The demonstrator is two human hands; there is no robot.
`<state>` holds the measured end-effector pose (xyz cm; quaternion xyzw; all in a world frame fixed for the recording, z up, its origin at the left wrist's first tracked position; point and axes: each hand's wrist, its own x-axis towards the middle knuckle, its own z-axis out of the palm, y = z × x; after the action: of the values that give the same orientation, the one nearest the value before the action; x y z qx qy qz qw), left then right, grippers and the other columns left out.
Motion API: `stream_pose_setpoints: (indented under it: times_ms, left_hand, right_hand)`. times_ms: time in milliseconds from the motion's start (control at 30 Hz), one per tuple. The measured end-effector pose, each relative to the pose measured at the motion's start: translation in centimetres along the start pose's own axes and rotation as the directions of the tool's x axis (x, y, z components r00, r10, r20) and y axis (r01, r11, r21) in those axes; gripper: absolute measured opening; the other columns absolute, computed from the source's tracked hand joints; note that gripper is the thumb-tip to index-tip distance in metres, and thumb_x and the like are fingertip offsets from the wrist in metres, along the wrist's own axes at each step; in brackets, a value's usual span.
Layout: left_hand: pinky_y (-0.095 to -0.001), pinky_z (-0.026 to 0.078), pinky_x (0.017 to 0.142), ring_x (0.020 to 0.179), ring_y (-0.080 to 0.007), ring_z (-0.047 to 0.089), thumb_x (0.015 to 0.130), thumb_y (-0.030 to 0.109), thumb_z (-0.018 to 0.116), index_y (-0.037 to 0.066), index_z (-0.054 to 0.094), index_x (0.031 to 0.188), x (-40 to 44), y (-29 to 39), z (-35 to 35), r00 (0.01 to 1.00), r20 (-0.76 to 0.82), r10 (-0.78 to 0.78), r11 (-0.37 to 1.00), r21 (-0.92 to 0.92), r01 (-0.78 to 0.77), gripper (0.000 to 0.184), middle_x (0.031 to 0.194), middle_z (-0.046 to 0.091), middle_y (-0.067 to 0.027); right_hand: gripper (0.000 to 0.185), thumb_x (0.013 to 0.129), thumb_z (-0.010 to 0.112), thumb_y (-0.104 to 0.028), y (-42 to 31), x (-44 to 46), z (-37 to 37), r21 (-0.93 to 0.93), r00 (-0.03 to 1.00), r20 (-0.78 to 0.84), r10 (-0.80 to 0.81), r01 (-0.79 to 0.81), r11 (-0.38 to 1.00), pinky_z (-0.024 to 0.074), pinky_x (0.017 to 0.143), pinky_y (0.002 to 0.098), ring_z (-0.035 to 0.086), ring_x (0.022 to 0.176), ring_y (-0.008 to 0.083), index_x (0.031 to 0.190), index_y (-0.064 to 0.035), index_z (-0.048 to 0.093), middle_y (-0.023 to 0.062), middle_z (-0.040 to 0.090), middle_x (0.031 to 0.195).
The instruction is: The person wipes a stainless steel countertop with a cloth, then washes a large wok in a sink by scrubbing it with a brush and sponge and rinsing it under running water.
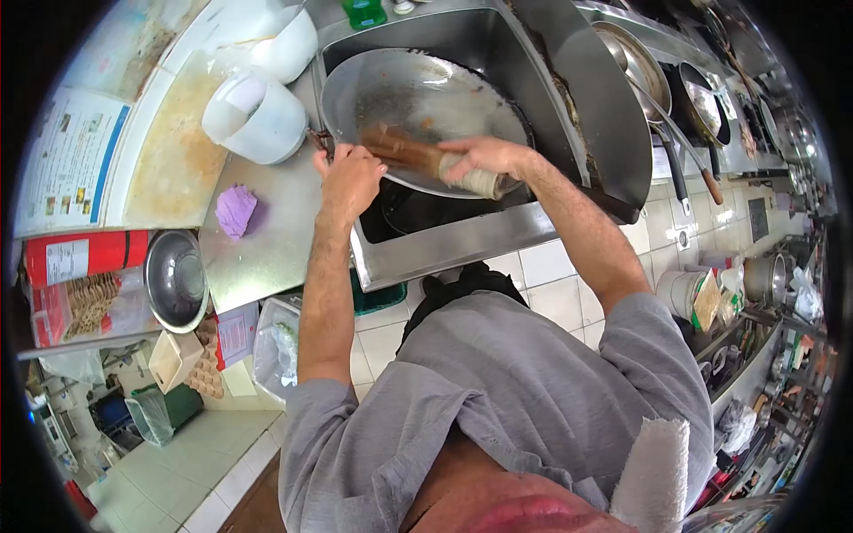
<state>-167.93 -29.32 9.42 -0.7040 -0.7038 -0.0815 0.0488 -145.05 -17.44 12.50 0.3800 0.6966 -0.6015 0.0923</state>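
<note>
A large wok (462,98) lies tilted in the metal sink (542,89), its inside wet with cloudy liquid and small bits. My left hand (349,178) is closed at the wok's left rim, around its handle (322,142), most of which my fingers hide. My right hand (493,160) wraps round the pale bound end of a bamboo wok brush (400,149). The brown bristles point left across the wok and are smeared by motion. A crumpled purple cloth (235,211) lies on the steel counter to the left of my left hand.
White plastic containers (258,115) stand left of the sink, and a green bottle (364,12) behind it. Pans (640,67) with long handles rest on the right, past a curved metal panel (595,107). A metal bowl (176,280) sits below the counter's left edge.
</note>
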Motion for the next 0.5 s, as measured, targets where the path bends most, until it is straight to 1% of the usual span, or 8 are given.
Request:
stream_pose_setpoints:
  times_ms: [33, 133, 233, 267, 300, 367, 400, 500]
  left_hand:
    - [-0.0533, 0.026, 0.084, 0.094, -0.02, 0.049, 0.081, 0.021, 0.057, 0.013, 0.067, 0.077, -0.1, 0.0, -0.2, 0.999, 0.011, 0.052, 0.992, -0.12, -0.051, 0.013, 0.086, 0.057, -0.0009]
    - [-0.0472, 0.031, 0.081, 0.086, -0.0214, 0.053, 0.079, 0.018, 0.058, 0.014, 0.066, 0.073, 1.1, 0.4, -0.3, 0.989, 0.139, 0.055, 0.987, -0.158, -0.033, 0.011, 0.081, 0.055, -0.0032]
    - [-0.0443, 0.036, 0.08, 0.092, -0.0252, 0.053, 0.077, 0.013, 0.06, 0.011, 0.065, 0.084, 5.4, 2.2, 0.5, 0.95, 0.313, 0.008, 0.99, -0.137, 0.037, 0.009, 0.087, 0.057, -0.0073]
    - [-0.0425, 0.038, 0.08, 0.099, -0.0278, 0.052, 0.075, 0.01, 0.061, 0.01, 0.063, 0.097, 6.7, 2.9, 1.0, 0.916, 0.401, -0.022, 0.987, -0.137, 0.084, 0.022, 0.095, 0.059, -0.0103]
    - [-0.0425, 0.038, 0.08, 0.099, -0.0278, 0.052, 0.075, 0.01, 0.061, 0.01, 0.063, 0.097, 7.3, 3.1, 2.5, 0.917, 0.398, -0.027, 0.987, -0.135, 0.087, 0.022, 0.095, 0.059, -0.0103]
    - [-0.0393, 0.037, 0.095, 0.113, -0.0319, 0.047, 0.074, 0.004, 0.058, 0.009, 0.052, 0.117, 7.9, 2.8, 6.5, 0.992, 0.113, 0.059, 0.861, -0.508, 0.007, 0.044, 0.118, 0.051, -0.0168]
    - [-0.0385, 0.032, 0.1, 0.123, -0.0356, 0.035, 0.073, 0.0, 0.057, 0.008, 0.034, 0.132, 7.7, 2.2, 6.8, 0.984, 0.156, 0.083, 0.901, -0.435, -0.007, 0.064, 0.137, 0.034, -0.0175]
    - [-0.0415, 0.031, 0.099, 0.123, -0.0385, 0.031, 0.072, 0.001, 0.059, 0.005, 0.037, 0.129, 5.2, 2.1, -0.4, 0.999, -0.015, -0.039, 0.987, -0.155, 0.036, 0.061, 0.135, 0.033, -0.0178]
  right_hand:
    - [0.078, 0.065, 0.07, -0.026, 0.1, -0.7, -0.1, 0.017, 0.993, 0.108, 0.053, -0.055, 0.998, 0.0364, 0.093, 0.0285, 0.047, 0.109, 0.0221, 0.134, -0.0103, 0.038, 0.0127, 0.049, 0.123]
    - [0.077, 0.063, 0.068, -0.025, 5.9, 0.9, -2.9, -0.418, 0.977, 0.106, 0.185, -0.125, 0.9, 0.0345, 0.097, 0.0371, 0.045, 0.115, 0.029, 0.132, -0.009, 0.039, 0.0166, 0.049, 0.125]
    - [0.057, 0.065, 0.066, -0.024, 7.8, 0.8, -6.0, -0.648, 0.881, -0.214, 0.423, -0.452, 0.613, 0.0385, 0.093, 0.0399, 0.047, 0.114, 0.0315, 0.118, -0.0074, 0.051, 0.0172, 0.053, 0.12]
    - [0.062, 0.065, 0.066, -0.022, 10.5, 3.0, -7.0, -0.562, 0.801, -0.437, 0.41, -0.599, 0.571, 0.04, 0.092, 0.0397, 0.049, 0.112, 0.0311, 0.123, -0.0092, 0.048, 0.0165, 0.054, 0.118]
    - [0.062, 0.065, 0.066, -0.022, 11.9, 4.0, -8.0, -0.565, 0.803, -0.437, 0.406, -0.596, 0.571, 0.04, 0.092, 0.0397, 0.049, 0.112, 0.0311, 0.123, -0.0092, 0.048, 0.0165, 0.054, 0.118]
    - [0.066, 0.065, 0.066, -0.018, 13.1, 5.5, -9.8, -0.507, 0.814, -0.557, 0.168, -0.492, 0.707, 0.0424, 0.09, 0.0369, 0.052, 0.109, 0.0307, 0.127, -0.0109, 0.043, 0.0152, 0.057, 0.114]
    - [0.069, 0.061, 0.066, -0.012, 10.5, 4.0, -9.7, -0.444, 0.837, -0.526, 0.153, -0.423, 0.79, 0.0421, 0.09, 0.0341, 0.053, 0.108, 0.0297, 0.127, -0.0089, 0.044, 0.0141, 0.058, 0.112]
    - [0.068, 0.057, 0.067, -0.009, 7.1, 0.7, -8.4, -0.283, 0.92, -0.336, 0.203, -0.304, 0.909, 0.0401, 0.092, 0.0327, 0.052, 0.109, 0.0268, 0.123, -0.0063, 0.049, 0.016, 0.057, 0.114]
